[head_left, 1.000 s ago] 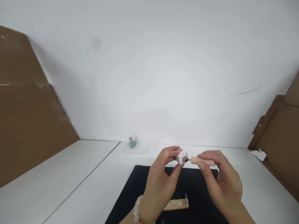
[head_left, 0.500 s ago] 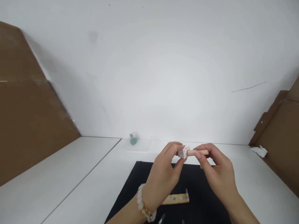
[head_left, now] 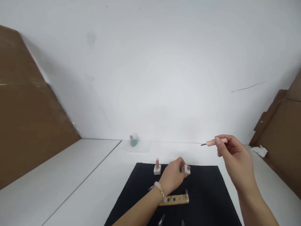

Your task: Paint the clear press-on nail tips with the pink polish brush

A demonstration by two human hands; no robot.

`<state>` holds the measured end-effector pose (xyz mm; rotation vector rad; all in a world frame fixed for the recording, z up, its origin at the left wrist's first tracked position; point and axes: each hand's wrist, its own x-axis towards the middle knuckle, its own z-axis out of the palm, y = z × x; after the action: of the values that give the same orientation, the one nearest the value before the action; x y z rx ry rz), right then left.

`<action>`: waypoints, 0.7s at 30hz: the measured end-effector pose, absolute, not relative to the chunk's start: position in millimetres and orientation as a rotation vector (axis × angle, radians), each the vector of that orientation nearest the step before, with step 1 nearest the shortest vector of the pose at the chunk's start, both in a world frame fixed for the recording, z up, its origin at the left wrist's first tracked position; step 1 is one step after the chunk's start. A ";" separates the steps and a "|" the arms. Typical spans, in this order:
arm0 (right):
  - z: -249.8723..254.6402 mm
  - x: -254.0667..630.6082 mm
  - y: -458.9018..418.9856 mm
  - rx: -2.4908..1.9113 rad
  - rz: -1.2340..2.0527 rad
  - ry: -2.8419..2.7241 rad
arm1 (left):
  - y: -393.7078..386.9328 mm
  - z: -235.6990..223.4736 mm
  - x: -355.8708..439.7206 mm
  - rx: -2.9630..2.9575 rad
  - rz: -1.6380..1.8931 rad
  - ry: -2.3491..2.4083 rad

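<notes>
Via the head cam I'm going L to R. Far L, a brown cardboard panel (head_left: 35,116) is lining the side. By the rear wall (head_left: 150,78) a teal btl (head_left: 133,142) is leaning, top up. On the black mat (head_left: 207,194) a capped btl (head_left: 157,170), white + square w/ a tan top, is standing upright, L of the L hand (head_left: 173,175). That hand, wearing a bracelet (head_left: 160,188), is pinching an open btl (head_left: 184,170) btwn thumb + fingers, nr the mat's far edge; it's looking tilted, neck to the R, and I can't tell if its base is touching. Below, a yellow strip (head_left: 174,200) w/ a row of dots is lying partly behind the wrist. Next, the R hand (head_left: 237,157), raised well apart from the btl, is pinching a pink brush cap (head_left: 211,143), dark tip pointing L. Far R, a crumpled tissue (head_left: 260,151) is lying by more cardboard.

Progress, my read: uncapping's done, brush fully out; closing that btl isn't. Whether the strip's carrying polish, I'm not able to tell.
</notes>
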<state>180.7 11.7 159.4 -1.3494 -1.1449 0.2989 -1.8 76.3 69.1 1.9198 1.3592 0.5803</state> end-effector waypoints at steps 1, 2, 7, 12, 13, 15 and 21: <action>160.1 182.7 12.0 -1.316 0.367 -1.125 | 77.8 61.8 -0.1 1.924 0.555 1.360; 160.1 184.1 12.5 -1.276 0.438 -1.106 | 78.9 55.8 1.2 1.928 0.536 1.364; 156.4 185.3 15.0 -1.162 0.656 -1.062 | 83.3 42.0 2.0 1.948 0.495 1.388; 155.3 182.6 14.0 -1.157 0.657 -1.093 | 82.8 45.0 -4.5 1.959 0.496 1.428; 155.4 181.7 13.8 -1.156 0.651 -1.097 | 79.3 49.1 -7.9 1.958 0.503 1.425; 155.8 180.0 13.6 -1.161 0.635 -1.105 | 65.8 61.6 -18.6 1.960 0.532 1.409; 157.9 176.5 13.5 -1.205 0.597 -1.131 | -9.5 78.1 -76.1 1.896 0.601 1.334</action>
<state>176.5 13.5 157.9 -1.2050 -1.1305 0.5970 -76.1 -9.5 78.1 1.8961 1.3338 0.6006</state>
